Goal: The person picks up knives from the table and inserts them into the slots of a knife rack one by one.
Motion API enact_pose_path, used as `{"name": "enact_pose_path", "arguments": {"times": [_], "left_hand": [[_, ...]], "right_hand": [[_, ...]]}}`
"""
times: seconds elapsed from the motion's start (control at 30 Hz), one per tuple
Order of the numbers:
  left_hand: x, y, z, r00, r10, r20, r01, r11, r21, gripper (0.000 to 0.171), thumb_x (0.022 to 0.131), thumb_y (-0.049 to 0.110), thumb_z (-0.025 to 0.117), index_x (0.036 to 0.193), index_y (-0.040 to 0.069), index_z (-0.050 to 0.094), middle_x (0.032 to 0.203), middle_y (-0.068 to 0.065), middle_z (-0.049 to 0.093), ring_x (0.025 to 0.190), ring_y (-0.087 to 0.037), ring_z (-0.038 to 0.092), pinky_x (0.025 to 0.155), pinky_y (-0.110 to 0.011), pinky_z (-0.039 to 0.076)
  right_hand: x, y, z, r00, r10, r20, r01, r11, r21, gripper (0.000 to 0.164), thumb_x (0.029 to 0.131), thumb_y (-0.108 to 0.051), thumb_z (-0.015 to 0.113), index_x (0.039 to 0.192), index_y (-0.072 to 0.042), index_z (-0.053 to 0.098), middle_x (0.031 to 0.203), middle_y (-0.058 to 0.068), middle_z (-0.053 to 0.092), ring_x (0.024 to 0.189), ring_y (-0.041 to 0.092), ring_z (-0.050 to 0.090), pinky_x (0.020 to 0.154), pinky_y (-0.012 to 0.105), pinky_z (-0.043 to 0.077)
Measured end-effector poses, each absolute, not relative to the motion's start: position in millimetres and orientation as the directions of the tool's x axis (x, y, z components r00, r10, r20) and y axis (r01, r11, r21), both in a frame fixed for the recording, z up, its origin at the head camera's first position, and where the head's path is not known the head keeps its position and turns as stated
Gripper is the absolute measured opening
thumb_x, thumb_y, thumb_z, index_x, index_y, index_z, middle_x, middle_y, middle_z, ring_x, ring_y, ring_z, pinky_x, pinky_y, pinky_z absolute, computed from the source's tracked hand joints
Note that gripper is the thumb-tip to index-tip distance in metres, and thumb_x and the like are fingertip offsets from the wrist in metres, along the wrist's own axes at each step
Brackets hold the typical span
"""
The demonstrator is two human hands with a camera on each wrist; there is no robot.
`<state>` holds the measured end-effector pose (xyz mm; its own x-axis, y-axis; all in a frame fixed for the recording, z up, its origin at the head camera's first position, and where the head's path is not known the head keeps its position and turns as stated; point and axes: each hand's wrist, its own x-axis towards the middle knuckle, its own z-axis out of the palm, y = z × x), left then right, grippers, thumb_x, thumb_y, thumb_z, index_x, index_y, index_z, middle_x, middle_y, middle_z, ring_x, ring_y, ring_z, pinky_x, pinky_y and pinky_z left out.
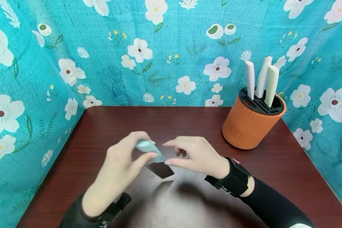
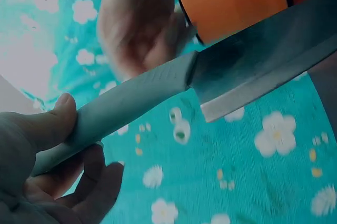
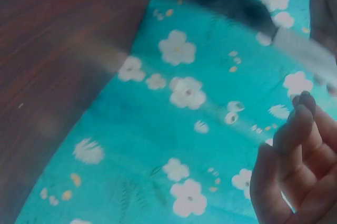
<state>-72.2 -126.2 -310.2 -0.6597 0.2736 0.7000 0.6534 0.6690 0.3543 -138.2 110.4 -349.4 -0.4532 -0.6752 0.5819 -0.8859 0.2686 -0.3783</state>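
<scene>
A kitchen knife with a pale blue-green handle [image 1: 148,147] is in my left hand [image 1: 122,163], held over the middle of the table. Thumb and fingers grip the rear part of the handle [image 2: 131,95] in the left wrist view. Its broad dark blade [image 2: 258,50] has a lighter strip along the edge and points down toward the table. Just right of the handle, my right hand [image 1: 193,155] hovers with thumb and fingers apart and bent, nothing between them. Blurred by motion, the knife blade [image 3: 226,0] crosses the top of the right wrist view.
An orange knife block [image 1: 249,125] with a black slotted top stands at the back right of the dark reddish-brown table [image 1: 119,120]. Several white-handled knives [image 1: 263,79] stick up from it. A turquoise floral cloth [image 1: 171,63] hangs behind and beside the table.
</scene>
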Motion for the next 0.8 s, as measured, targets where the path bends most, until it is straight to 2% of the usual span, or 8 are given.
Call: {"name": "enact_pose_path", "arguments": {"times": [0.1,0.2,0.33,0.4,0.5,0.63,0.7,0.8], "left_hand": [[-76.4,-112.6,-313.0,-0.616,0.332,0.714,0.723,0.597,0.347,0.048,0.072,0.01,0.09,0.11,0.007,0.06,0.095,0.0,0.064,0.08,-0.01,0.058,0.068,-0.024,0.053],[-80.2,-103.9,-315.8,-0.566,0.369,0.737,0.777,0.537,0.328,0.039,0.08,0.018,0.083,0.109,0.007,0.06,0.097,-0.001,0.062,0.085,-0.012,0.059,0.075,-0.024,0.054],[-83.6,-98.4,-317.0,-0.526,0.394,0.754,0.812,0.495,0.307,0.035,0.084,0.016,0.082,0.111,0.007,0.061,0.099,-0.002,0.063,0.087,-0.014,0.06,0.079,-0.024,0.054],[-84.1,-98.9,-317.0,-0.532,0.402,0.746,0.809,0.502,0.306,0.043,0.081,0.011,0.085,0.117,0.006,0.062,0.103,-0.002,0.065,0.09,-0.014,0.062,0.082,-0.026,0.054],[-84.1,-104.3,-318.7,-0.579,0.406,0.707,0.772,0.552,0.315,0.063,0.077,0.01,0.089,0.132,0.006,0.058,0.111,-0.003,0.066,0.095,-0.015,0.064,0.084,-0.029,0.055],[-82.9,-119.0,-327.2,-0.698,0.368,0.614,0.663,0.656,0.36,0.087,0.078,0.013,0.089,0.151,0.011,0.042,0.122,-0.003,0.063,0.1,-0.017,0.064,0.082,-0.034,0.056],[-82.4,-128.4,-333.7,-0.755,0.344,0.558,0.602,0.701,0.382,0.084,0.081,0.014,0.087,0.152,0.012,0.042,0.123,-0.003,0.063,0.105,-0.018,0.063,0.084,-0.037,0.056],[-82.2,-142.4,-345.8,-0.824,0.333,0.458,0.525,0.752,0.398,0.068,0.085,0.016,0.084,0.145,0.012,0.052,0.121,-0.003,0.065,0.108,-0.019,0.064,0.086,-0.041,0.056]], "right_hand": [[-134.3,102.9,-344.8,-0.429,-0.65,0.627,-0.899,0.244,-0.363,0.022,0.088,-0.023,0.081,0.106,-0.013,0.073,0.073,-0.006,0.051,0.063,0.004,0.047,0.057,0.014,0.038],[-132.0,98.1,-342.9,-0.423,-0.616,0.665,-0.904,0.24,-0.352,0.012,0.087,-0.016,0.08,0.093,-0.013,0.07,0.07,-0.006,0.049,0.06,0.003,0.043,0.055,0.014,0.035],[-131.9,97.4,-343.6,-0.42,-0.584,0.695,-0.907,0.252,-0.336,0.019,0.085,-0.011,0.078,0.079,-0.013,0.06,0.066,-0.004,0.046,0.058,0.003,0.038,0.054,0.015,0.031],[-133.3,99.0,-344.1,-0.416,-0.584,0.698,-0.909,0.263,-0.322,0.024,0.085,-0.013,0.078,0.076,-0.013,0.055,0.066,-0.005,0.045,0.058,0.003,0.037,0.053,0.016,0.03],[-137.8,104.3,-342.4,-0.414,-0.583,0.699,-0.91,0.292,-0.296,0.027,0.086,-0.017,0.078,0.075,-0.015,0.054,0.065,-0.005,0.045,0.057,0.002,0.038,0.052,0.016,0.031],[-146.9,119.5,-329.6,-0.431,-0.545,0.719,-0.894,0.364,-0.26,0.026,0.083,-0.019,0.082,0.075,-0.015,0.058,0.064,-0.007,0.047,0.057,0.002,0.042,0.051,0.018,0.033],[-152.3,131.7,-316.9,-0.445,-0.504,0.74,-0.877,0.414,-0.245,0.025,0.081,-0.02,0.084,0.074,-0.014,0.06,0.064,-0.007,0.051,0.056,0.003,0.045,0.051,0.02,0.034],[-160.7,154.8,-290.3,-0.46,-0.419,0.783,-0.841,0.488,-0.233,0.018,0.08,-0.015,0.084,0.077,-0.009,0.068,0.064,-0.005,0.058,0.055,0.004,0.049,0.051,0.019,0.037]]}}
